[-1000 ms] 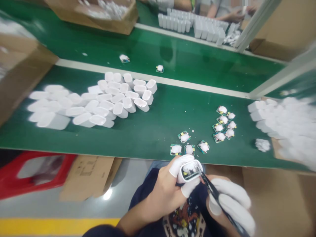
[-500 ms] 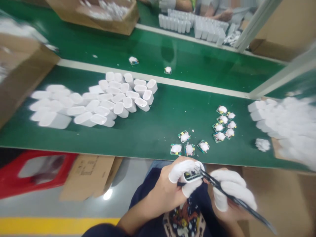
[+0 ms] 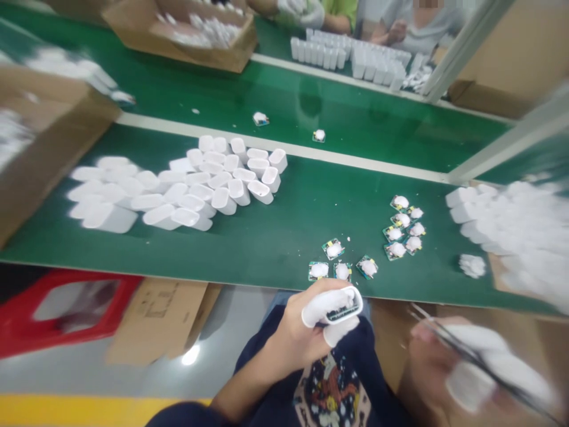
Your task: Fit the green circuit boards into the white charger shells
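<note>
Right hand (image 3: 482, 367) has pulled away to the near right, pinching fine tweezers (image 3: 462, 347) clear of the work, while left hand (image 3: 297, 332) stays clamped on the white plastic housing (image 3: 344, 305), just off the table's (image 3: 302, 219) near edge.

The only view comes from a camera worn on the person's head. It faces forward and down, close above the left hand (image 3: 291, 338) and across the green worktop (image 3: 302, 219).

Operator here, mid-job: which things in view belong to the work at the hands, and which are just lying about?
Belonging to the work:
left hand gripping a white plastic casing
right hand with tweezers
small circuit boards
pile of white casings

Lying about:
cardboard box
red plastic crate
flattened cardboard
</note>
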`<state>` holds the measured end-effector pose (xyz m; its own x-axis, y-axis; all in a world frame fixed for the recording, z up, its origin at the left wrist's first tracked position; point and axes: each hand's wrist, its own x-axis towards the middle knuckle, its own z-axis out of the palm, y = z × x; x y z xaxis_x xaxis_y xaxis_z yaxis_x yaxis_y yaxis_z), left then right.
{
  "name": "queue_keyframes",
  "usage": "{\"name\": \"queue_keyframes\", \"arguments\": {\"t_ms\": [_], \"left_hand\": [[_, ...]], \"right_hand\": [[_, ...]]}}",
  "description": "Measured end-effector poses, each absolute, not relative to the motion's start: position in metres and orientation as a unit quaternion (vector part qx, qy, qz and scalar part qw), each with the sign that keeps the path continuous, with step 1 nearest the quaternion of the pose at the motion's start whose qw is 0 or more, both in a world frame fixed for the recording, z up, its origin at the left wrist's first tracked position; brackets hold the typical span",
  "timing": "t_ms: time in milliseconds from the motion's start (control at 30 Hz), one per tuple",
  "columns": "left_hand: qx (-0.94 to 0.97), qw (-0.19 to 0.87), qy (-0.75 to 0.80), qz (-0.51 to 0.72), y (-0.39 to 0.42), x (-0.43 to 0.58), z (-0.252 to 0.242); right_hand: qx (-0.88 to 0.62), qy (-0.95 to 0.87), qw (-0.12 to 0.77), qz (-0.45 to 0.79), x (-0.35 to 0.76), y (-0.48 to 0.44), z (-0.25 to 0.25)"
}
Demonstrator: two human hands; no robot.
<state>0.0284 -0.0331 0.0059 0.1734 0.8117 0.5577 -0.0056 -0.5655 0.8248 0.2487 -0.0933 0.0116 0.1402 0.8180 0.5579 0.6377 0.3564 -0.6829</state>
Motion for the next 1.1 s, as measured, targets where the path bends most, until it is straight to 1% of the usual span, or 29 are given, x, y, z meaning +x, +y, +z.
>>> {"name": "queue_keyframes", "arguments": {"t_ms": [67,100,133,167,200,233,267,333,433,533,600,667,733,767,867,933,1000,1033,1100], "left_hand": [[0.679,0.346,0.300,0.574,-0.028,0.026,0.004],[0.679,0.343,0.301,0.575,-0.025,0.025,0.003],[0.677,0.342,0.303,0.576,-0.023,0.024,0.003],[0.675,0.343,0.306,0.577,-0.020,0.023,0.003],[0.673,0.345,0.306,0.579,-0.018,0.023,0.003],[0.668,0.351,0.309,0.579,-0.016,0.022,0.003],[0.662,0.360,0.317,0.576,-0.014,0.021,0.003],[0.653,0.375,0.333,0.567,-0.011,0.020,0.002],[0.657,0.380,0.347,0.550,-0.006,0.016,-0.004],[0.643,0.417,0.404,0.500,0.001,0.014,-0.017],[0.609,0.452,0.467,0.455,0.005,0.016,-0.028],[0.588,0.470,0.503,0.425,0.009,0.020,-0.038],[0.588,0.480,0.507,0.408,0.012,0.028,-0.046],[0.594,0.485,0.502,0.400,0.014,0.033,-0.049],[0.616,0.472,0.504,0.378,0.022,0.041,-0.051],[0.635,0.416,0.536,0.370,0.032,0.035,-0.049],[0.659,0.310,0.574,0.375,0.045,0.015,-0.047],[0.675,0.236,0.590,0.377,0.052,0.001,-0.047],[0.713,0.105,0.592,0.361,0.067,-0.030,-0.047]], "right_hand": [[-0.550,-0.653,0.519,0.044,0.259,-0.068,0.022],[-0.544,-0.672,0.503,0.024,0.262,-0.050,0.027],[-0.546,-0.703,0.455,0.011,0.264,-0.030,0.031],[-0.552,-0.745,0.375,0.002,0.264,-0.008,0.033],[-0.559,-0.788,0.258,0.002,0.262,0.015,0.034],[-0.566,-0.815,0.124,0.014,0.258,0.038,0.033],[-0.563,-0.824,0.049,0.027,0.253,0.060,0.030],[-0.555,-0.830,-0.035,0.051,0.243,0.094,0.022],[-0.541,-0.833,-0.077,0.082,0.232,0.117,0.014],[-0.513,-0.847,-0.077,0.115,0.230,0.108,0.026],[-0.462,-0.865,-0.037,0.192,0.230,0.095,0.042],[-0.399,-0.857,0.019,0.327,0.229,0.082,0.056],[-0.374,-0.826,0.038,0.420,0.225,0.075,0.064],[-0.380,-0.818,0.032,0.430,0.222,0.073,0.066],[-0.387,-0.841,0.008,0.378,0.211,0.080,0.065],[-0.387,-0.864,-0.001,0.323,0.212,0.100,0.063],[-0.469,-0.851,-0.009,0.239,0.223,0.138,0.062],[-0.558,-0.813,-0.017,0.167,0.234,0.163,0.061],[-0.659,-0.748,-0.023,0.079,0.264,0.217,0.059]]}}
